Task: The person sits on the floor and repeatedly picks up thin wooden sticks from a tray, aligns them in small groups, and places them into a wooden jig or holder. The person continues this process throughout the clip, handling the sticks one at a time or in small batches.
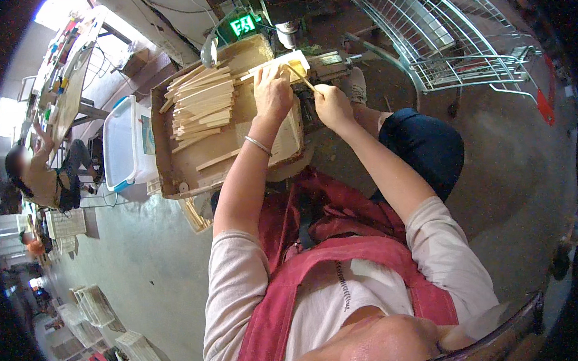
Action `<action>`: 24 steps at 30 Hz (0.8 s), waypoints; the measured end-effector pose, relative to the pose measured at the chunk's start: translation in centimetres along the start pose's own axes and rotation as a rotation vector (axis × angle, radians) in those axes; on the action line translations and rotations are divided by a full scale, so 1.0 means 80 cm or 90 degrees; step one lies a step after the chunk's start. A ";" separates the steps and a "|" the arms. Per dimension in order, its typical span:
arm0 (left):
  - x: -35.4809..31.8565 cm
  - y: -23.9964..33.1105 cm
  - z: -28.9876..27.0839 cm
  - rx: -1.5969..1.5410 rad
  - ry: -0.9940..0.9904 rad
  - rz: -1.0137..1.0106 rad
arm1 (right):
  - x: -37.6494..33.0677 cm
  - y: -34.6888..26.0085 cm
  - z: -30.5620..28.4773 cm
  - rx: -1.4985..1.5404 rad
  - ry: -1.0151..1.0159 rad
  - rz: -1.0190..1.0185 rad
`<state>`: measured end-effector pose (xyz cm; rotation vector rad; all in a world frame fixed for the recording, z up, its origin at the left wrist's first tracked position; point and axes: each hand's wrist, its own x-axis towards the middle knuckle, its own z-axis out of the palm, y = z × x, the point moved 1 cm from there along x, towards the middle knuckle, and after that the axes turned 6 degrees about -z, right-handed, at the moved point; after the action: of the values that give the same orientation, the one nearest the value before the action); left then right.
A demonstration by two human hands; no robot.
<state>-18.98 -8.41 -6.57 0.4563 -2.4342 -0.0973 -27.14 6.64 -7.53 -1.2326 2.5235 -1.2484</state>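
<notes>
- Pale raw wood, matt, on the stacked slats (198,100) at ten o'clock.
- Brown cardboard tray (166,166), dull and scuffed.
- Shiny metal wire on the rack (450,41) at one o'clock.
- Glossy plastic bin (121,146).
- Soft red cloth apron (317,244).

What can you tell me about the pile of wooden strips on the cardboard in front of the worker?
The pile of wooden strips is a loose stack of pale, flat, narrow slats that look like raw light wood. They lie roughly parallel but fanned and uneven, ends sticking out at different lengths. The stack rests on a flattened brown cardboard sheet, left of the left hand; whether the hand touches the pile cannot be told. One stray strip lies apart lower on the cardboard.
</notes>
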 end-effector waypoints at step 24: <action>-0.011 -0.017 0.010 -1.049 0.352 -0.949 | -0.032 0.015 -0.008 0.065 -0.052 0.039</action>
<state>-18.46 -9.40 -7.95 1.0408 -0.4601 -1.9418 -26.37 9.22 -8.63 -1.1513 2.3894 -1.2698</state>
